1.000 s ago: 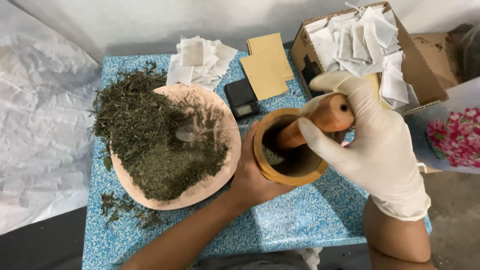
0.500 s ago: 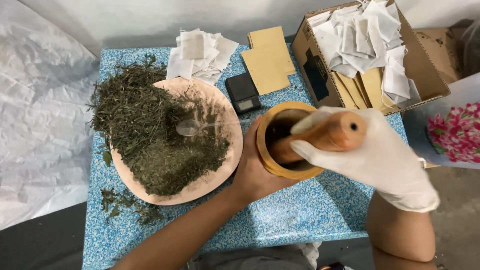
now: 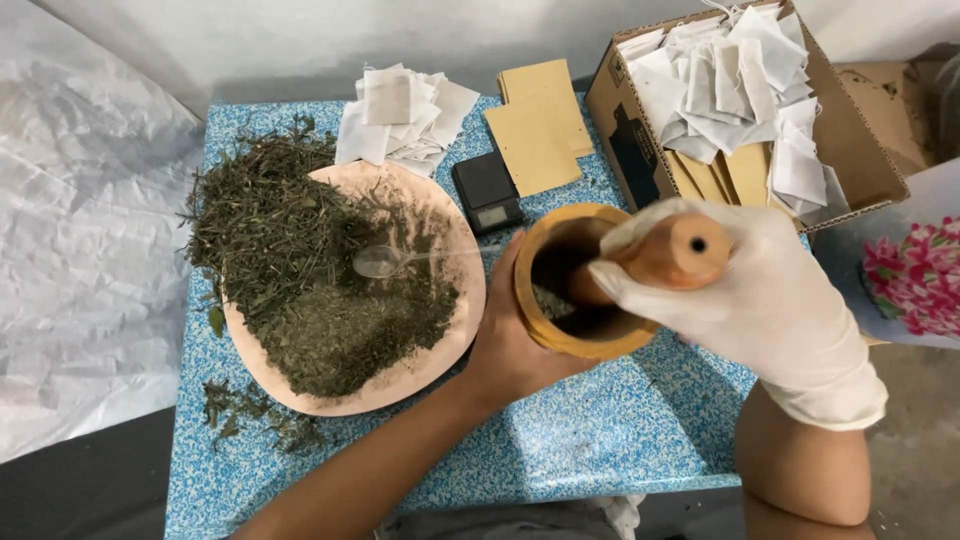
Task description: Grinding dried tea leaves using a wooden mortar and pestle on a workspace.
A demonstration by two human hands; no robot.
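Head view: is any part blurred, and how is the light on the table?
Head view: the gloved right hand and the wooden pestle are softened by motion blur; the bare left hand, mortar and dried herbs are sharper. Light is soft and even, with faint shadows and mild glare on the blue table.

Upright wooden mortar (image 3: 560, 320) on blue speckled table, tilted wooden pestle (image 3: 660, 258) inside, dark herbs within.

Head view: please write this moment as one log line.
left hand steadies round wooden mortar | gloved right hand grips wooden pestle inside
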